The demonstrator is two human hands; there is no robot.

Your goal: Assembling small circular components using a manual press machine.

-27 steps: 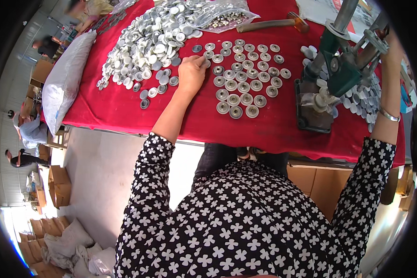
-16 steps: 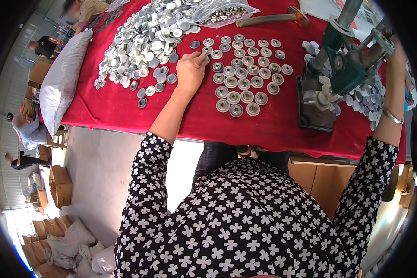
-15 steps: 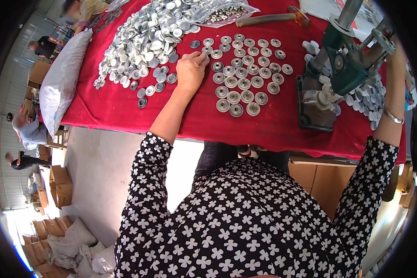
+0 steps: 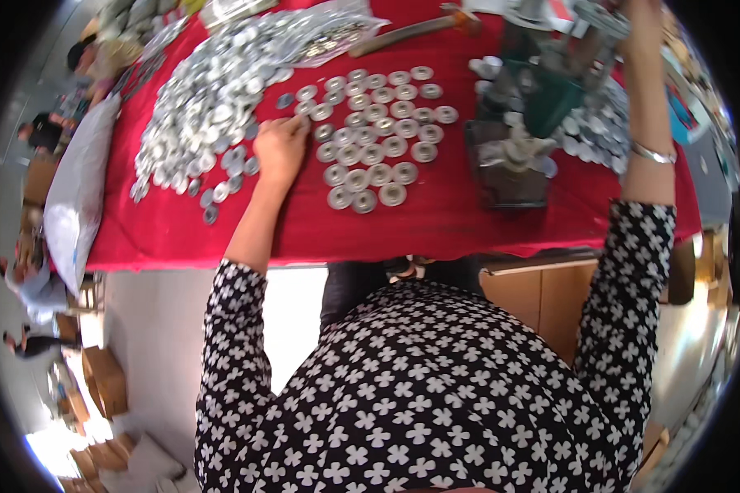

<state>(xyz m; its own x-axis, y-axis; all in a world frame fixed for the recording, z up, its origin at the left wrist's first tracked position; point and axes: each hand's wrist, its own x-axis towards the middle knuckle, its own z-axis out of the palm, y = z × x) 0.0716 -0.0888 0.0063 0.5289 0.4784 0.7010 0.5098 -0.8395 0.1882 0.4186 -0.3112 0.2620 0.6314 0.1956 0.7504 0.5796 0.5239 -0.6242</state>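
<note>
My left hand (image 4: 279, 149) rests on the red cloth with bent fingers pinched at a small round metal disc, partly hidden and blurred, at the left edge of a group of discs. Those grey, ring-rimmed discs (image 4: 372, 154) lie in loose rows. Left of the hand spreads a big heap of white and grey round caps (image 4: 201, 123). My right hand (image 4: 643, 10) is raised at the upper right beside a green hand press (image 4: 555, 99); its fingers are hidden at the picture's edge. White plastic-like pieces (image 4: 518, 152) sit at the foot of the press.
A wooden-handled hammer (image 4: 407, 34) lies at the far side, next to a clear bag of small metal parts (image 4: 333, 43). More pale caps (image 4: 596, 123) lie behind the press. A full white sack (image 4: 80, 193) leans at the table's left end. Several people sit or stand farther left.
The whole view has shifted, so the table's things appear farther left, with some blur. My left hand stays at the disc group's left edge; my right stays raised by the press.
</note>
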